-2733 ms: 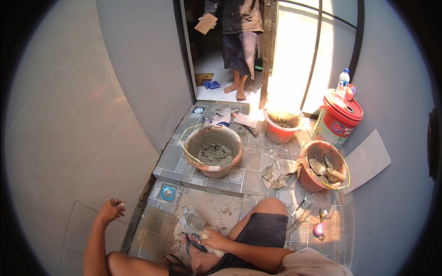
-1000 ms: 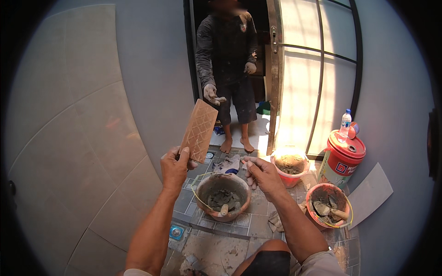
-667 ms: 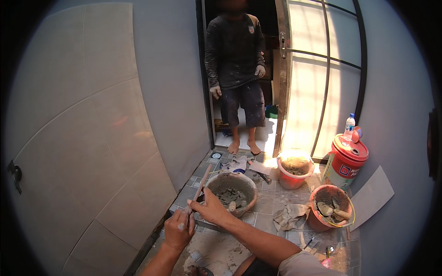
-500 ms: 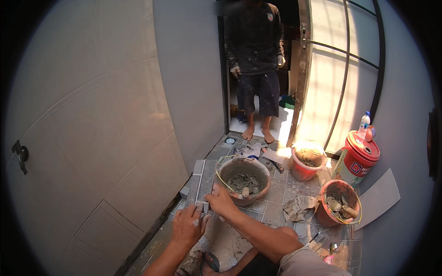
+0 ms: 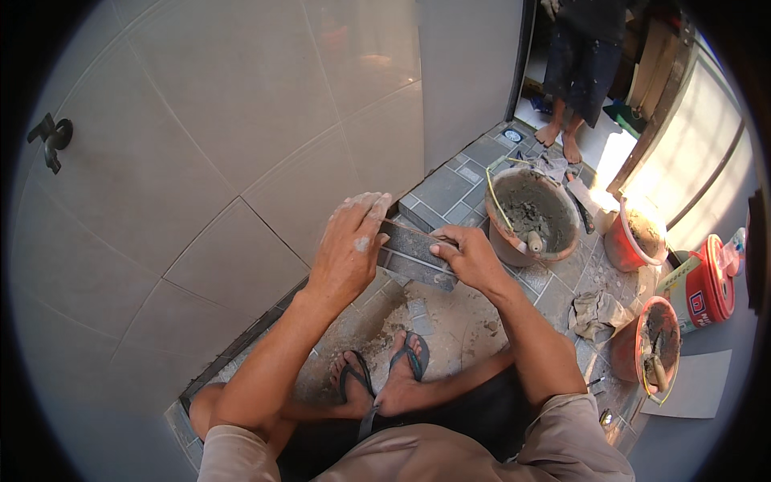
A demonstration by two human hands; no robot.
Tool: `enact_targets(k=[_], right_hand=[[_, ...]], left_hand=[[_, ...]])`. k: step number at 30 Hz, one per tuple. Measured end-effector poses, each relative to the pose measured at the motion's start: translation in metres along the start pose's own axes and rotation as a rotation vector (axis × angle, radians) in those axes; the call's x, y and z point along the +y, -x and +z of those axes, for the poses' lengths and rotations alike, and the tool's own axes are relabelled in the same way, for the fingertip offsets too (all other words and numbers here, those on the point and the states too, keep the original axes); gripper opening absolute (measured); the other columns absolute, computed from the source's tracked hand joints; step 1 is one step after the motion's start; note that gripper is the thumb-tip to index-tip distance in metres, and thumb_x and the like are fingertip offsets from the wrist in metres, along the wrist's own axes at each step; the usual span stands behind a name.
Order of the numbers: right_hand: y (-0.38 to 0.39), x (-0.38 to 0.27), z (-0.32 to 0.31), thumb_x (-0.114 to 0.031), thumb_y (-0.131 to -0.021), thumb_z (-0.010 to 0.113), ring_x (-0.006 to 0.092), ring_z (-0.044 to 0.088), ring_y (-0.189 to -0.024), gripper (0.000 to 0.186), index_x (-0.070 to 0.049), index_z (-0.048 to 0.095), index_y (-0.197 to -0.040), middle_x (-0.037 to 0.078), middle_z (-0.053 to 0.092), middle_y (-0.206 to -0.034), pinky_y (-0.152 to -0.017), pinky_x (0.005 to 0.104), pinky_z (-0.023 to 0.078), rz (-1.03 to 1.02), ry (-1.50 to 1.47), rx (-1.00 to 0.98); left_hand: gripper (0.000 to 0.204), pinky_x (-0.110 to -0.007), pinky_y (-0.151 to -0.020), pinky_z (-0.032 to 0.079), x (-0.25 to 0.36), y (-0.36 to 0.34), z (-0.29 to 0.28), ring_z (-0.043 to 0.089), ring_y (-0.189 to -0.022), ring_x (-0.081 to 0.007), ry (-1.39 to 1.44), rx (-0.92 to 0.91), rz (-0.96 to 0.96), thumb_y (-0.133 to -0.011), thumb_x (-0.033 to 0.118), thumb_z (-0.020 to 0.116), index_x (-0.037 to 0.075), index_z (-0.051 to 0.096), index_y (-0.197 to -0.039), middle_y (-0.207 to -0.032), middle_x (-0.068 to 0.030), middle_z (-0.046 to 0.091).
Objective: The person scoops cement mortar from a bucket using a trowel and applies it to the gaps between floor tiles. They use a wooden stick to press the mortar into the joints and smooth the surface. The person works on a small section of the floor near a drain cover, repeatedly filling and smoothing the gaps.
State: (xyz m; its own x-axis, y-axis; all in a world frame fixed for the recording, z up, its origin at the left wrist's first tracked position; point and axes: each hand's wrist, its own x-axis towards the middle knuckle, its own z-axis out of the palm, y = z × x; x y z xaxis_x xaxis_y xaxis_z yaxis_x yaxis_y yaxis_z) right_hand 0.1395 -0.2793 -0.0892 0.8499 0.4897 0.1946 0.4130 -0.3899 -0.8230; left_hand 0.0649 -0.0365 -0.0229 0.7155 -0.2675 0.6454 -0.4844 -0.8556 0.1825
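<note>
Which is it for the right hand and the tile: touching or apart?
Touching. The head view shows the right hand gripping the grey tile at its right end, thumb on its face.

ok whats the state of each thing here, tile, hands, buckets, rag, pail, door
tile: held up, tilted, patterned face showing
right hand: gripping the tile, thumb on its face
left hand: at the tile's left end, grip unclear
big bucket: uncovered, mortar inside
far bucket: uncovered, partly filled
near bucket: uncovered, tool inside
rag: crumpled
pail: lidded
door: open
</note>
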Motion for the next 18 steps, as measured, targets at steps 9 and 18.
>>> enact_targets(k=[9,18], right_hand=[[0.006,0.083,0.038,-0.019,-0.096,0.072,0.0342,0.072,-0.087,0.027,0.002,0.074,-0.113,0.018,0.076,-0.092,-0.085,0.0432,0.055,0.019,-0.003,0.349],[0.068,0.214,0.114,-0.023,-0.106,0.064,0.0163,0.071,-0.078,0.032,0.004,0.072,-0.121,0.01,0.075,-0.095,-0.067,0.031,0.056,0.666,-0.636,0.148]], left_hand=[[0.019,-0.036,-0.083,0.057,-0.08,0.062,0.106,0.074,-0.083,-0.021,0.395,-0.805,-0.76,-0.086,0.0,0.079,-0.003,0.079,-0.105,-0.092,-0.0102,0.08],[0.026,-0.032,-0.079,0.056,-0.11,0.14,0.174,0.071,-0.083,-0.0183,0.888,-0.554,-1.369,-0.085,-0.002,0.082,-0.003,0.08,-0.111,-0.097,-0.0087,0.079]])
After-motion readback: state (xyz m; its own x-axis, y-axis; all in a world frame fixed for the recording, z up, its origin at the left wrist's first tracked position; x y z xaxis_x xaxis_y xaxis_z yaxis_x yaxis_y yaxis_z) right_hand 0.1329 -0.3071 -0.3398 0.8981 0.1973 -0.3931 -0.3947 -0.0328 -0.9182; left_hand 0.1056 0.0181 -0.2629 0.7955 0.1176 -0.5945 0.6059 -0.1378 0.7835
